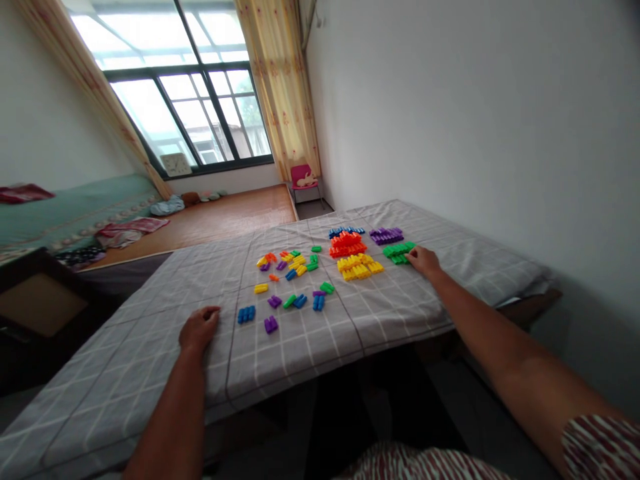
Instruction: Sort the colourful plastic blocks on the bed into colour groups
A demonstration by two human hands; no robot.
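Where the right hand (pixel 424 261) partly covers green blocks (pixel 399 252), I cannot tell whether its grip clamps any.

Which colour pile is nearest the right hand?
The green pile, with the right hand at its right end. The purple pile sits just behind it; the yellow, orange and blue piles lie farther left.

Green pieces (pixel 397 253) piled together

A pale clock (pixel 176 164) (squarish) stands at the dark-framed window (pixel 203 69).
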